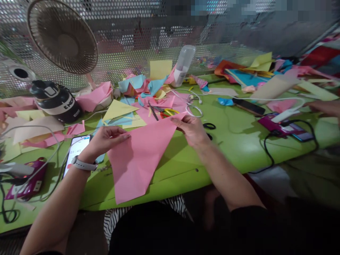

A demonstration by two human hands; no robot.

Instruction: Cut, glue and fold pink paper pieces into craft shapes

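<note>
A sheet of pink paper [140, 159] hangs between my two hands at the front of the green table, its lower edge reaching the table's edge. My left hand [110, 139] pinches the upper left part between thumb and fingers. At the upper right corner my right hand [190, 127] grips the sheet the same way. Just beyond the paper lie pliers [170, 112] with red and yellow handles among coloured scraps. The black handles of scissors [209, 126] show beside my right hand, partly hidden by it. A lit phone [77, 150] rests by my left wrist.
A fan [63, 42], a black jug [54, 101] and a clear bottle [183, 65] stand along the back. Purple power strips [26, 179] with cables sit left and right. A dark phone [248, 107] lies at right, where another person's hand [322, 106] reaches in.
</note>
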